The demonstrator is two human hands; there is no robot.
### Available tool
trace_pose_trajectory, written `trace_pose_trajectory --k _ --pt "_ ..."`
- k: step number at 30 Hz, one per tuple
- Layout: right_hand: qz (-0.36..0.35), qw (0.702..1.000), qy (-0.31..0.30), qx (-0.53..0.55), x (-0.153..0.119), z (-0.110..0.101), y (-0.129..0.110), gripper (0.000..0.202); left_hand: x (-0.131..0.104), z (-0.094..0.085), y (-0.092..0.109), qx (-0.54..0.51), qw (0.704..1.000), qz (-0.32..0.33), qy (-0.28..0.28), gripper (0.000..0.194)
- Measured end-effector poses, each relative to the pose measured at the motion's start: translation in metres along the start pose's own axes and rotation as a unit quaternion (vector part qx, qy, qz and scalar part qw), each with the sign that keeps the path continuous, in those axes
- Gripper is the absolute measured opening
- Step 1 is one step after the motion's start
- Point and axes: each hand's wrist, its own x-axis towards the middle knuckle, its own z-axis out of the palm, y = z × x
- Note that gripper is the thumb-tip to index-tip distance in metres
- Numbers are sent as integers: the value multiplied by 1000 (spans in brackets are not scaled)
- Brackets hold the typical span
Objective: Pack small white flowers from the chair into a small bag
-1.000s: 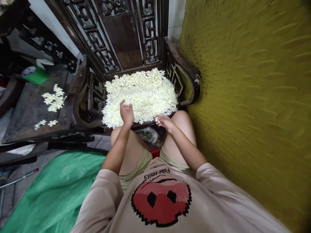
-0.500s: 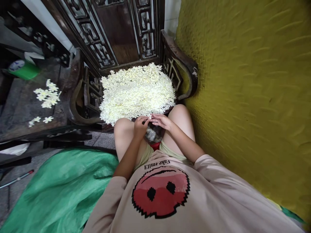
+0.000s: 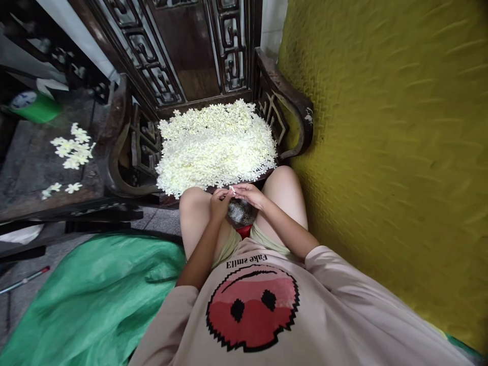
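Note:
A large heap of white flowers (image 3: 215, 147) covers the seat of the dark wooden chair in front of me. Over my lap, at the near edge of the heap, my two hands meet at the fingertips. One small white flower (image 3: 232, 189) sits between them. My left hand (image 3: 219, 204) is closed, thumb and fingers pinched at the flower. From the other side my right hand (image 3: 250, 194) closes its fingertips on the same flower. Which parts of it each hand grips is too small to make out.
The chair's curved armrests (image 3: 307, 119) flank the heap. Loose white flowers (image 3: 74, 147) and a green roll (image 3: 36, 105) lie on a dark wooden surface at left. Green sheeting (image 3: 99, 295) spreads on the left; a yellow textured sheet (image 3: 385, 152) stands along the right.
Both hands have come slightly nearer my body, and the small flower has shifted a little left and lower between the fingertips. The heap looks the same.

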Motion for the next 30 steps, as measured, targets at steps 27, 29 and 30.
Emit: trace_pose_trajectory --k 27,29,30 --pt "-11 1000 2 -23 -2 9 3 28 -4 7 -6 104 989 104 30 10" --pt "-29 998 8 -48 -1 10 6 26 -3 9 -11 74 995 65 22 10" --pt "-39 997 13 -58 0 11 8 25 -3 10 -13 54 998 39 18 10"
